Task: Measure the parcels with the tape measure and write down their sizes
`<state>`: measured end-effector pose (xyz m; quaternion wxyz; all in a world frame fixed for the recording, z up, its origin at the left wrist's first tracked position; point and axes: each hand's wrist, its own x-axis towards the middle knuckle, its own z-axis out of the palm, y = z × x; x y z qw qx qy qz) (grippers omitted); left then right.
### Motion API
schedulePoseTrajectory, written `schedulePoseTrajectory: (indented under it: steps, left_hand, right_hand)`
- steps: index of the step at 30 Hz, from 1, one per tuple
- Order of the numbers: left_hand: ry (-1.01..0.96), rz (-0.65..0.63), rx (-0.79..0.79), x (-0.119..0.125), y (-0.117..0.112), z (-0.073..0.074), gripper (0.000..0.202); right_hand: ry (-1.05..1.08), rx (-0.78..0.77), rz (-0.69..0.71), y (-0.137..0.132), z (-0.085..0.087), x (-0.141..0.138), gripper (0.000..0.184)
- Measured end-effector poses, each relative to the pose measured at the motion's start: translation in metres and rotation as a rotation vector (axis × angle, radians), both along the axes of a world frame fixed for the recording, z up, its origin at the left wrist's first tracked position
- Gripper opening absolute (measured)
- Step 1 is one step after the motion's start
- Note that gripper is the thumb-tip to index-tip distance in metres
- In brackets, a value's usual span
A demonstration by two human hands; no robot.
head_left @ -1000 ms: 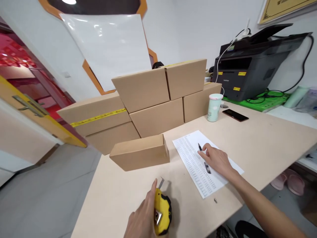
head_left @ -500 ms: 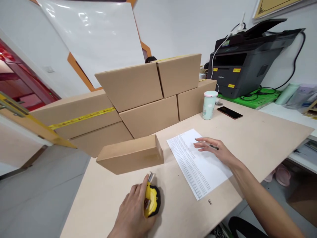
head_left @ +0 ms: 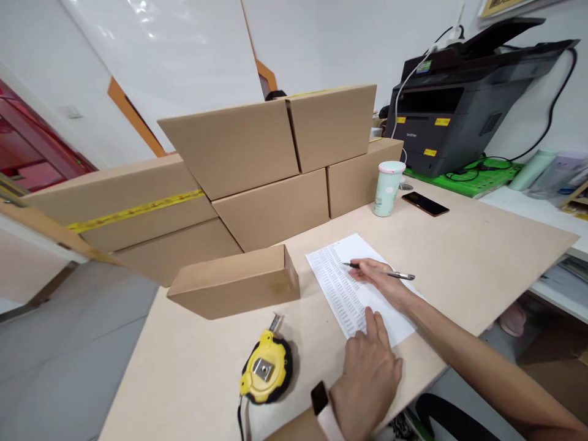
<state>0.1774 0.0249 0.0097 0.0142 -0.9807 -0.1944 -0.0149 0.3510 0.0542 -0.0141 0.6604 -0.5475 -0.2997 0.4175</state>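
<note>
Right hand (head_left: 383, 285) fingers clamp the pen (head_left: 399, 275), tip on the sheet (head_left: 335, 278); left hand (head_left: 367, 373) lies flat on its near edge, gripping nothing, tape measure (head_left: 266, 367) at its 9 o'clock. Best keep the sheet pinned firmly.

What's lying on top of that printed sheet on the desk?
The right hand rests on the printed sheet, gripping a pen whose tip meets the print. Fingertips of the left hand press its near edge. The rows beneath both hands are covered.
</note>
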Motion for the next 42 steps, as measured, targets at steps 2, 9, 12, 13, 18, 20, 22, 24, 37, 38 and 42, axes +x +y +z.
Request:
schedulePoseTrajectory:
  steps: [2,9,12,13,18,20,22,24,37,38,42]
  left_hand:
    - [0.014,0.011,0.014,0.017,0.0,-0.007,0.07]
    - [-0.013,0.089,-0.001,0.026,0.014,-0.024,0.079]
    - [-0.035,0.091,-0.033,0.023,0.016,-0.024,0.076]
    - [-0.035,0.085,-0.044,0.022,0.018,-0.024,0.074]
    - [-0.015,0.075,-0.056,0.022,0.022,-0.023,0.074]
    - [-0.014,0.073,-0.04,0.022,0.022,-0.024,0.074]
    - [-0.019,0.072,-0.032,0.021,0.022,-0.025,0.075]
    - [-0.026,0.068,-0.021,0.02,0.021,-0.026,0.076]
    - [-0.051,0.067,0.033,0.018,0.02,-0.027,0.076]
    - [-0.054,0.066,0.024,0.018,0.02,-0.026,0.076]
    - [-0.069,0.057,0.022,0.018,0.021,-0.028,0.078]
  right_hand:
    - [-0.07,-0.008,-0.076,0.001,-0.007,-0.002,0.03]
    - [-0.145,-0.036,-0.041,0.002,-0.012,-0.002,0.033]
    - [-0.256,-0.07,-0.07,0.004,-0.016,-0.001,0.028]
    - [-0.309,-0.084,-0.094,0.004,-0.018,-0.002,0.028]
    - [-0.472,-0.094,-0.171,0.003,-0.024,-0.002,0.029]
    - [-0.44,-0.083,-0.166,0.003,-0.024,-0.003,0.027]
    - [-0.355,-0.088,-0.14,0.002,-0.024,-0.004,0.029]
    - [-0.35,-0.114,-0.151,0.002,-0.023,-0.005,0.03]
    - [-0.642,-0.159,-0.247,-0.002,-0.022,-0.008,0.024]
    - [-0.644,-0.161,-0.243,-0.002,-0.022,-0.008,0.024]
    - [-0.651,-0.164,-0.234,-0.001,-0.022,-0.009,0.024]
